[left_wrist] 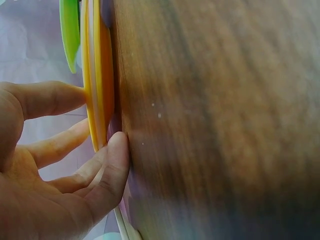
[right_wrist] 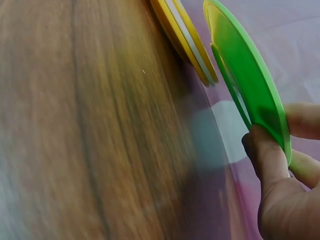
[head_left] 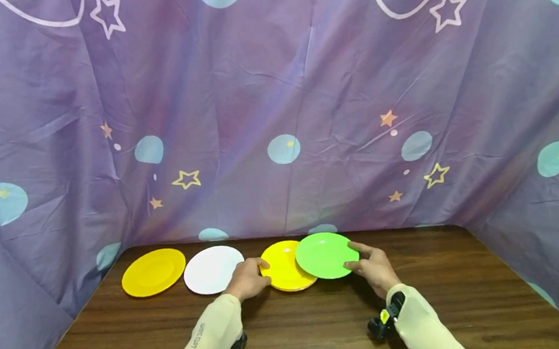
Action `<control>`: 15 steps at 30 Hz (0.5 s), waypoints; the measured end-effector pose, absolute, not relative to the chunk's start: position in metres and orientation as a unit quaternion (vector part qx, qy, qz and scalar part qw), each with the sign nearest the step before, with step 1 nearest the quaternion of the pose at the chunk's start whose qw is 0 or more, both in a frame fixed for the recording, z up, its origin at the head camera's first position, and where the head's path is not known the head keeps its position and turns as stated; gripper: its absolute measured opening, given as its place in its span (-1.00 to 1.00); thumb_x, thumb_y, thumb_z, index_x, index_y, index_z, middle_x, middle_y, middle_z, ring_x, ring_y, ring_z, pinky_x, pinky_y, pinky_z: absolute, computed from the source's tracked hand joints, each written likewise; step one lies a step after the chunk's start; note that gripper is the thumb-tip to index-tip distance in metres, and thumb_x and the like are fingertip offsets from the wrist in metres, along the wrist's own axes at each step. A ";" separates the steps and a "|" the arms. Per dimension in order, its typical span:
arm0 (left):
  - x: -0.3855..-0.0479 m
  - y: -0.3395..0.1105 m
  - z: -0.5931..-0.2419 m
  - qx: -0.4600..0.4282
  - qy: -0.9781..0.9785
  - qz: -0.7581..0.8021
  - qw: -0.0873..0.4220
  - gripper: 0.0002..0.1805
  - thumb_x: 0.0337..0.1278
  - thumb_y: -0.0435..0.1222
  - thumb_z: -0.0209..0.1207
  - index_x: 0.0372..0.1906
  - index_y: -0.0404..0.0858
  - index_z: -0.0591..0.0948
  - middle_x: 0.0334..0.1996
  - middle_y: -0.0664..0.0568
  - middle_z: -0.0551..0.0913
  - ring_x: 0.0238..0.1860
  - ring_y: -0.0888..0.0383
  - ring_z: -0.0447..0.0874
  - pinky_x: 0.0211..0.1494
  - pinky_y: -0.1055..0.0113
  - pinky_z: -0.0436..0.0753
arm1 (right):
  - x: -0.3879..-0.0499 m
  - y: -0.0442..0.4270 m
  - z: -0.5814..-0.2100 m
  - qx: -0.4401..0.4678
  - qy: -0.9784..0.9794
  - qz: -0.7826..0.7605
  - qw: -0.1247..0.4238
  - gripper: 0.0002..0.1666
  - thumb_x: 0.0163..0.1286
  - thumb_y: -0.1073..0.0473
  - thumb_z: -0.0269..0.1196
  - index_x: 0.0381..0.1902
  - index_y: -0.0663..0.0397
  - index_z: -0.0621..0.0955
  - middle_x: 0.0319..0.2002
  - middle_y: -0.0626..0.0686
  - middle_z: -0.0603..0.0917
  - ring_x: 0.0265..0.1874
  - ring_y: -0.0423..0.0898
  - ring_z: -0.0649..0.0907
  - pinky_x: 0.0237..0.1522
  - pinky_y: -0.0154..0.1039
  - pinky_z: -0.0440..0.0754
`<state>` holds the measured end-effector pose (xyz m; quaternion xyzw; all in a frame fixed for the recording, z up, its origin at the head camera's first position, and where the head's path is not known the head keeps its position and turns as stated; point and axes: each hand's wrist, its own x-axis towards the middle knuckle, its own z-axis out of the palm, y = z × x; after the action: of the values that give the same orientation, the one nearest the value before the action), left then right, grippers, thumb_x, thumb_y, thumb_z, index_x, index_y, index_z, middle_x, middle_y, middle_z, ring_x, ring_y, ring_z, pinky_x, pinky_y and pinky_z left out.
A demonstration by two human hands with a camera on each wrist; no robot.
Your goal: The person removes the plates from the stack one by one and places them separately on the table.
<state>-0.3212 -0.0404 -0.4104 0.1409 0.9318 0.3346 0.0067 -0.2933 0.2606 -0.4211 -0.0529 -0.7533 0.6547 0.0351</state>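
My right hand [head_left: 375, 268] pinches the right rim of a green plate [head_left: 323, 255], thumb on one face and fingers on the other. In the right wrist view the green plate [right_wrist: 255, 80] is raised and tilted, apart from the stack below. That stack [head_left: 285, 268] has a yellow plate on top; its edge in the left wrist view shows a white layer between yellow ones [left_wrist: 100, 75]. My left hand [head_left: 248, 277] holds the stack's left rim, with fingertips close to the tabletop. The green plate covers the stack's right part from above.
Left of the stack lie a white plate [head_left: 213, 270], partly behind my left hand, and a yellow plate [head_left: 153, 272] at the far left. All are near the back edge of the brown wooden table [head_left: 313, 332]. A purple patterned cloth [head_left: 253, 99] hangs behind and at both sides.
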 end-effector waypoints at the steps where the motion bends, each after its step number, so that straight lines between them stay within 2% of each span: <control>1: -0.321 -0.040 -0.410 0.140 0.932 0.335 0.005 -0.62 -0.04 -0.35 0.36 -0.03 -0.35 0.69 -0.12 -0.17 0.75 -0.14 0.01 0.63 0.02 0.12 0.63 | -0.293 0.263 -0.420 -0.052 -0.751 0.658 0.033 -0.18 0.22 0.50 0.25 0.45 0.42 0.28 0.39 0.51 0.34 0.01 -0.17 0.62 -0.09 -0.47 0.64; 7: -0.322 -0.041 -0.409 0.136 0.931 0.338 0.008 -0.62 -0.04 -0.35 0.36 -0.02 -0.34 0.69 -0.13 -0.16 0.75 -0.16 0.03 0.62 0.00 0.13 0.63 | -0.291 0.277 -0.417 -0.065 -0.738 0.671 0.028 -0.17 0.26 0.50 0.21 0.48 0.41 0.22 0.45 0.48 0.26 -0.06 -0.29 0.61 -0.10 -0.53 0.62; 15: -0.320 -0.039 -0.411 0.133 0.930 0.342 0.014 -0.61 -0.03 -0.36 0.35 0.00 -0.34 0.68 -0.16 -0.15 0.74 -0.18 0.05 0.60 -0.04 0.16 0.61 | -0.287 0.297 -0.418 -0.090 -0.745 0.660 0.033 -0.16 0.27 0.48 0.23 0.49 0.39 0.21 0.34 0.39 0.37 -0.17 -0.34 0.61 -0.14 -0.54 0.61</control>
<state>-0.3200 -0.0390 -0.4109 0.1333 0.9302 0.3416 0.0139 -0.2868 0.2967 -0.4184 -0.0904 -0.7447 0.6605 0.0326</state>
